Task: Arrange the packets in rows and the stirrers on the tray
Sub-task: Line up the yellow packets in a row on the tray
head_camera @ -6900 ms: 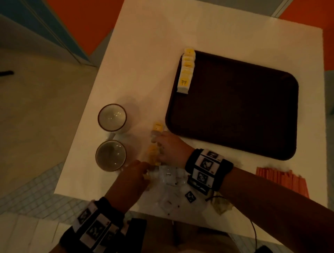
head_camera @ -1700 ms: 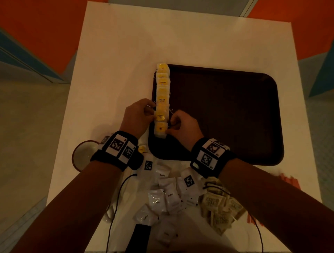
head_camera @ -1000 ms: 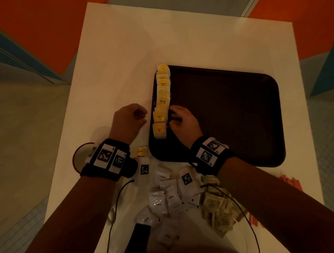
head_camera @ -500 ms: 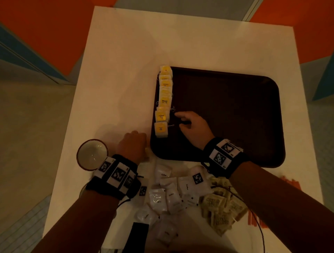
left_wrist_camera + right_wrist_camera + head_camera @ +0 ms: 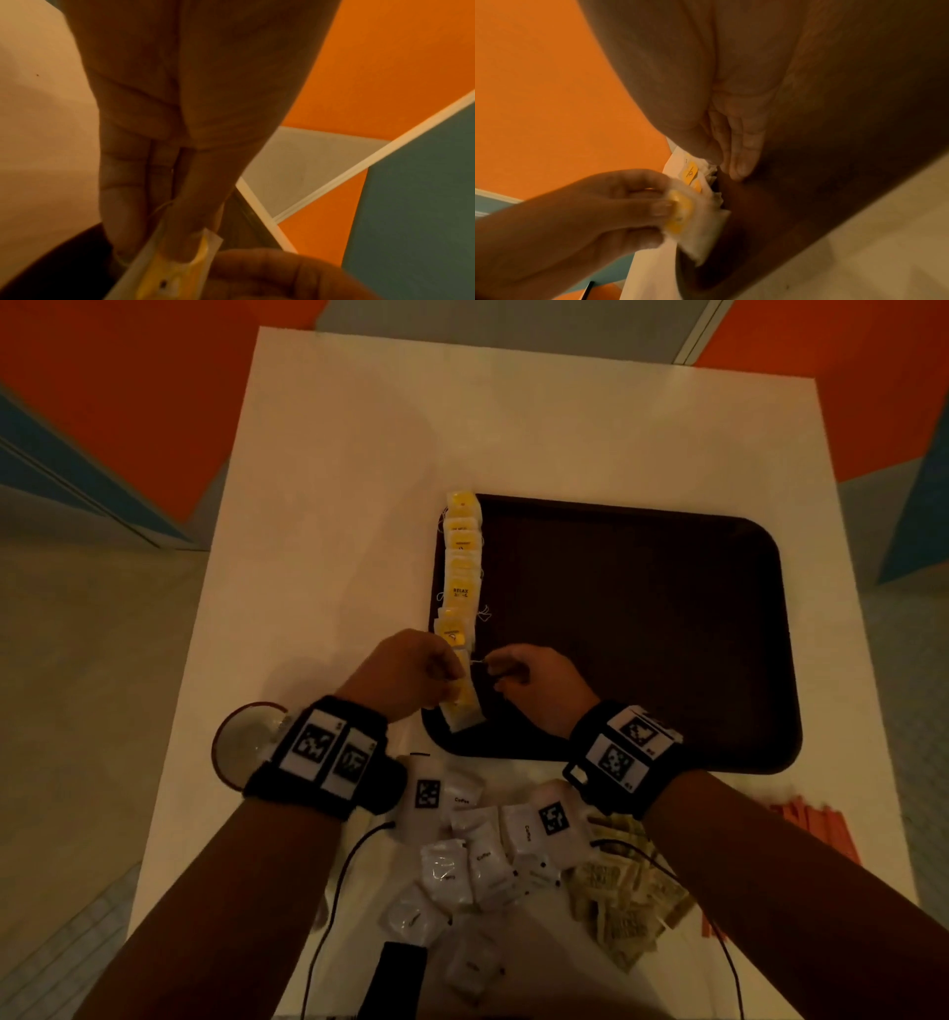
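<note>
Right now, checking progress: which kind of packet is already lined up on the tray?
The yellow packets, in a row along the tray's left edge; white and tan ones lie heaped off it.

Bare forearms, no sleeves. Black wristband on left wrist [image 5: 328, 757] & right wrist [image 5: 624, 755], each w/ white square-code tags; thin black cables [image 5: 334, 880] trail near side.

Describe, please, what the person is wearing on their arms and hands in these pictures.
Both hands are bare, without gloves or sleeves. The left hand and the right hand each have a wide black wristband carrying white panels printed with black square code markers. A thin dark cable trails from the left band, and another runs from the right.
</note>
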{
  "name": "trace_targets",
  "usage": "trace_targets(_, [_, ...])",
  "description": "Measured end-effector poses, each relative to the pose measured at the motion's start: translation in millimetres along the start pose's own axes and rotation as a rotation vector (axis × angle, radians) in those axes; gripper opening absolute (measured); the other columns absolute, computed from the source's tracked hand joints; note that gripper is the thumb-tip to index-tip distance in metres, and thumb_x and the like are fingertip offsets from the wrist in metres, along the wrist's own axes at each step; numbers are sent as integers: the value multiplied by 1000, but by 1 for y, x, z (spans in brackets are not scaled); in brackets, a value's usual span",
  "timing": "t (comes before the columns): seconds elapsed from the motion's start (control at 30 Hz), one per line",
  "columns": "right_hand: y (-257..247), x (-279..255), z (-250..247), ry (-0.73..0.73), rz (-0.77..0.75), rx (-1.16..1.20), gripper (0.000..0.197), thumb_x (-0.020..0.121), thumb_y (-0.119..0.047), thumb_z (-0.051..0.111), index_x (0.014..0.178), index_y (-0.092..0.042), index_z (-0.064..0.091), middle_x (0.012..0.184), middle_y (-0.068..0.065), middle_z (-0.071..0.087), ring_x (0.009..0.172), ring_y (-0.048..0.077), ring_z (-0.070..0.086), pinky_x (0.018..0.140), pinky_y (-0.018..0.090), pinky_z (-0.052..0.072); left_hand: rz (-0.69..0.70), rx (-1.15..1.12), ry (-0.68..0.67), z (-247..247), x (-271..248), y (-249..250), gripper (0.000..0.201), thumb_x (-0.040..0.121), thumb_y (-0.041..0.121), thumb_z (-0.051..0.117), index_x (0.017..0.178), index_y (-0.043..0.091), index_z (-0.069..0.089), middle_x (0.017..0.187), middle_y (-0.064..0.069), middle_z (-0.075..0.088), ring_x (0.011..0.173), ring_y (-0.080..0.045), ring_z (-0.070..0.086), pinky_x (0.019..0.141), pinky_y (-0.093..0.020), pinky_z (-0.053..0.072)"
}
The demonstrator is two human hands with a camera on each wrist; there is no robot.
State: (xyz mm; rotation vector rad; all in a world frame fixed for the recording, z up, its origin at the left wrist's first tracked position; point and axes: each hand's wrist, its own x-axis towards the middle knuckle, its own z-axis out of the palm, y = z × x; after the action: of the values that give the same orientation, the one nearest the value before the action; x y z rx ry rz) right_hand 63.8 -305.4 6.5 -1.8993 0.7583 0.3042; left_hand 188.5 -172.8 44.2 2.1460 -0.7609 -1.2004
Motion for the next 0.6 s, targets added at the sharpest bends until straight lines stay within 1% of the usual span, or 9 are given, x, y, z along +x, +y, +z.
trace_targets(0.1, [0,-3,5,-44,36,9,34,85,1,55,117,-10,58,109,9,66,99,21,63,93,39,51,45,120,90,6,11,-8,12,75,4,73,83,11,67,85,-4,66,83,-20,64,75,-29,51])
trace_targets(0.2, [-1,-7,10,-44,26,3,31,83,-4,62,113,-11,60,104,9,66,94,22,64,88,39,54,141,174,212,9,12,-15,18,73,5,75,89,10,68,95,-8,64,84,-18,60,78,-25,46])
trace_targets(0.27, [-3,-10,13,-32,31,16,31,80,-8,67,110,-13,61,100,6,65,90,21,64,86,39,54,182,166,316,8,9,-20,23,69,7,78,90,10,67,93,-7,59,75,-16,54,69,-17,42])
trace_targets(0.3, [-4,-10,15,-25,31,17,30,79,-9,69,108,-13,61,98,4,64,89,20,64,86,38,55,189,163,358,7,8,-22,27,68,9,80,91,10,66,91,-5,56,72,-13,51,64,-11,38])
trace_targets(0.33, [-5,-11,17,-15,28,8,30,77,-10,71,106,-14,62,97,3,63,90,20,63,86,37,54,187,170,380,7,6,-24,30,67,10,80,93,10,64,89,-2,54,71,-11,49,60,-8,36])
trace_targets(0.4, [-7,-11,22,16,19,-11,29,75,-11,73,102,-14,63,101,4,64,94,19,62,87,33,53,180,181,373,9,5,-28,34,68,8,79,96,12,61,89,2,55,70,-10,49,58,-7,37])
trace_targets(0.5, [-8,-12,28,47,22,-1,28,75,-11,72,102,-13,64,109,7,63,99,20,61,87,29,50,193,166,354,17,7,-29,33,72,3,73,100,14,59,88,-1,58,72,-13,54,59,-7,40])
trace_targets(0.57, [-8,-13,30,64,-2,-52,29,77,-12,71,105,-12,64,114,7,58,99,20,59,84,25,48,210,134,360,21,9,-27,30,76,2,70,102,11,59,89,-4,58,73,-16,55,64,-12,44])
trace_targets(0.6, [-7,-14,31,68,-16,-69,30,77,-12,71,106,-11,64,116,7,55,97,20,59,82,24,48,213,119,365,22,10,-26,30,76,0,68,103,10,60,91,-6,58,74,-18,55,67,-20,48])
